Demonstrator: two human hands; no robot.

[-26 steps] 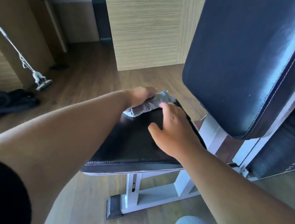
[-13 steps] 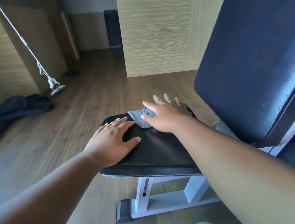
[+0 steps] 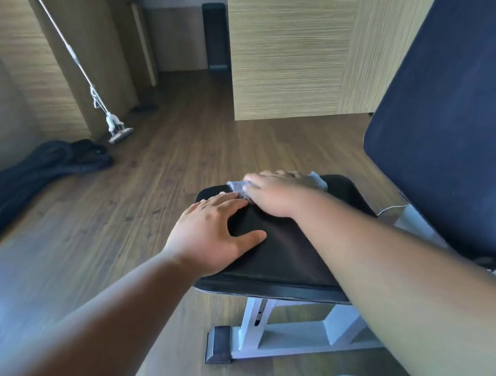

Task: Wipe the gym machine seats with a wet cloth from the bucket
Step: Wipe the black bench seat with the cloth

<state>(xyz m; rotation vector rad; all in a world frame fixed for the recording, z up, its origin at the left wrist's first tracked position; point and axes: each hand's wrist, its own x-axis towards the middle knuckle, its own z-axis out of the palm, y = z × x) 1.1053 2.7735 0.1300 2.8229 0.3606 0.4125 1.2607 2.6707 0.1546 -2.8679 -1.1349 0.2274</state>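
A: Still mid-wipe on the seat (image 3: 289,251)?

B: Looks so. Right hand (image 3: 273,194) flat on the grey cloth (image 3: 236,185), fingers straight, pressing it onto the far end of the black pad, below the upright backrest (image 3: 456,122). Left hand (image 3: 212,238) spread flat on the pad's near left part, holding nothing, just beside the cloth.

A: Much left to do?

B: Hard to judge. No clear wet sheen on the pad, so can't tell which parts are wiped. Near half and near edge probably still to go, likely the backrest too, if counted as a seat part.

A: Bucket?

B: Not in view. Only a mop (image 3: 117,130) leaning far left and dark ropes (image 3: 48,164) on the wooden floor (image 3: 185,140).
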